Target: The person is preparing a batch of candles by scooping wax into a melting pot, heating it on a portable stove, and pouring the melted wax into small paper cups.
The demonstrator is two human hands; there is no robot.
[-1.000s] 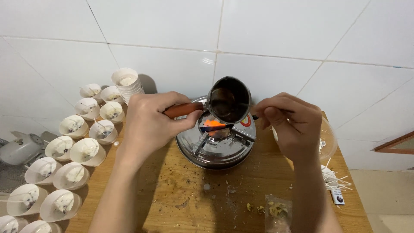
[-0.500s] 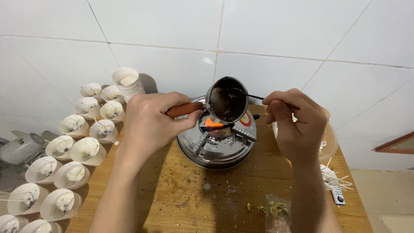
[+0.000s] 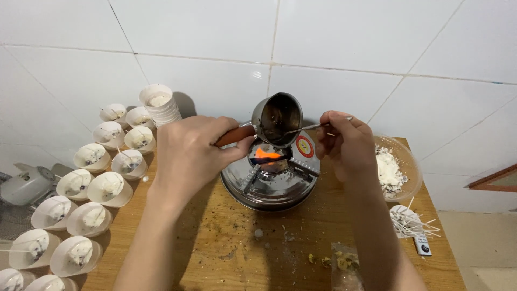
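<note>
Small metal pot [image 3: 278, 119] held tilted above orange flame [image 3: 266, 153] of round steel burner [image 3: 272, 180], mouth turned toward the camera; off the pot supports, apparently to keep heat gentle and contents reachable. Left hand [image 3: 188, 156] closed around the reddish-brown handle [image 3: 234, 136], fingers fully wrapped, thumb near the pot end. Right hand [image 3: 344, 143] pinching a thin metal stirrer [image 3: 301, 129] between thumb and fingertips, remaining fingers curled in; tip of stirrer inside the pot, shaft crossing the rim. Burner seated on wooden table [image 3: 226, 242], surface flecked with crumbs. White paper cups [image 3: 102, 186] with pale filling and wicks ranked at left, well apart from flame. Clear bowl [image 3: 412, 167] of white flakes just beside right wrist; loose wick sticks [image 3: 412, 221] near it.
</note>
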